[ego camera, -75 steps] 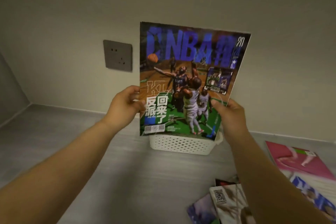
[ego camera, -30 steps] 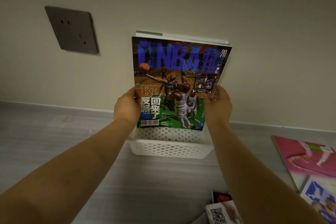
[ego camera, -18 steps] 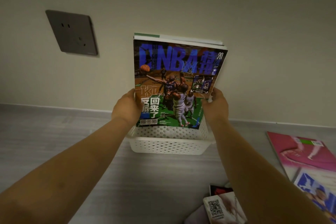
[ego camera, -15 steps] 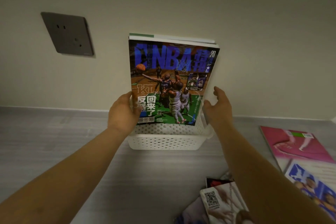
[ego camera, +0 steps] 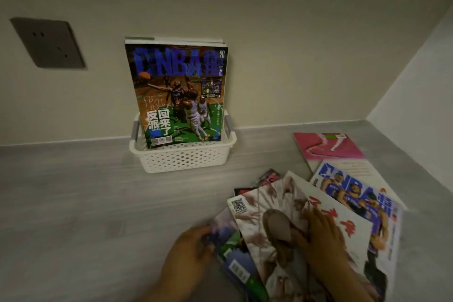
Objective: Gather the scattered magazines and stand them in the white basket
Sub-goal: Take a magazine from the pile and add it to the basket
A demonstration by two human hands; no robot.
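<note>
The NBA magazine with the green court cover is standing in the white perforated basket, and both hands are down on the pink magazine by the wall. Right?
Partly. The NBA magazine does stand in the white perforated basket, but the head view shows both hands on the nearer fanned pile, not the pink magazine.

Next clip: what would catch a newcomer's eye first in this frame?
The bright NBA magazine standing upright in the white basket against the wall, with another magazine behind it. Next, the loose pile of magazines fanned on the floor at lower right, where the left hand and right hand rest on the top ones. A grey wall socket sits at upper left.
</note>
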